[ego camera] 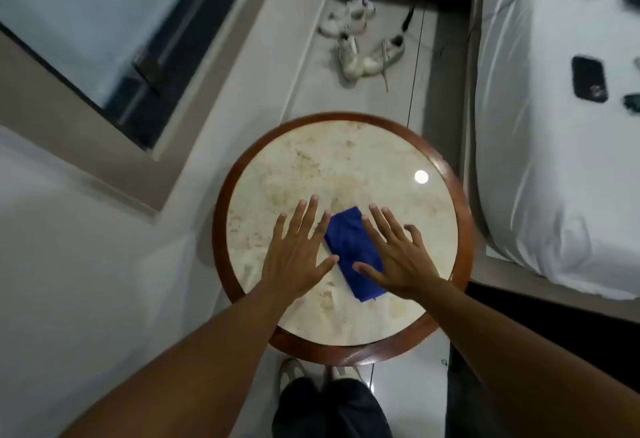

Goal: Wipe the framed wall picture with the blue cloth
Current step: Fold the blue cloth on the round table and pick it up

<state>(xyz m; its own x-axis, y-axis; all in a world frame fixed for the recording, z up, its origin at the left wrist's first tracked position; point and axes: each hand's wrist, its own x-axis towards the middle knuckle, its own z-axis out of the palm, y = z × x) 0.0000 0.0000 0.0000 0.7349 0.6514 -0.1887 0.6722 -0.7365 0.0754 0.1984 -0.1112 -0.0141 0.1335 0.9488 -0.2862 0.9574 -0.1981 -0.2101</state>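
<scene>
A folded blue cloth lies flat on a round marble-topped table with a dark wooden rim. My left hand is spread palm down just left of the cloth, its fingers apart and holding nothing. My right hand is spread over the cloth's right edge, thumb lying across the cloth, fingers apart. No framed picture shows in this view.
A bed with white sheets stands to the right, with a black phone on it. Several white shoes and a cable lie on the floor beyond the table. A dark-framed window fills the upper left wall.
</scene>
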